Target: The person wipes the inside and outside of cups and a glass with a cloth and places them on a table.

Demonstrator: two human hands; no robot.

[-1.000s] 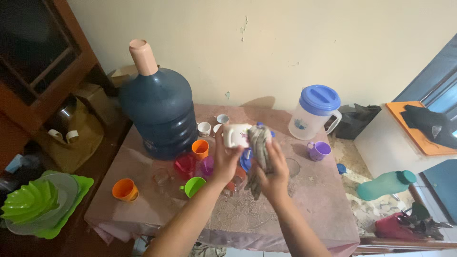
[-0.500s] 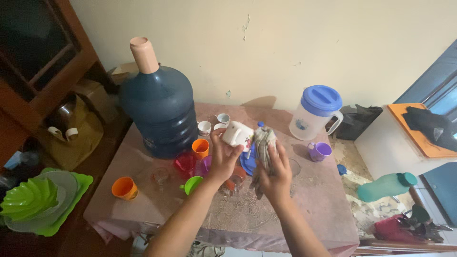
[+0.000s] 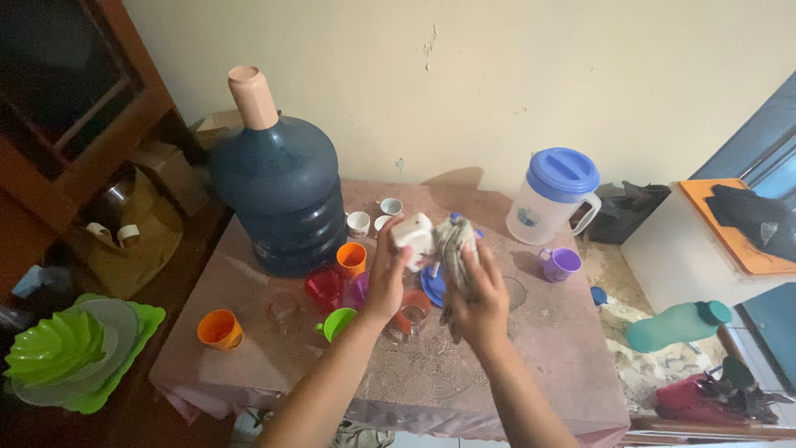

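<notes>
1. Holding a small white cup (image 3: 412, 232) at the centre of the frame, the left hand (image 3: 388, 278) has its fingers wrapped around it, above the counter (image 3: 547, 348).
2. The right hand (image 3: 479, 299), fingers closed on a grey cloth (image 3: 452, 249), presses the cloth against the cup.
3. A big blue water jug (image 3: 278, 199) stands upper left; colourful cups (image 3: 220, 328) sit below the hands.

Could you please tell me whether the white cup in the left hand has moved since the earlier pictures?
No. The white cup sits right of the blue water jug, above the orange cup, as before.
</notes>
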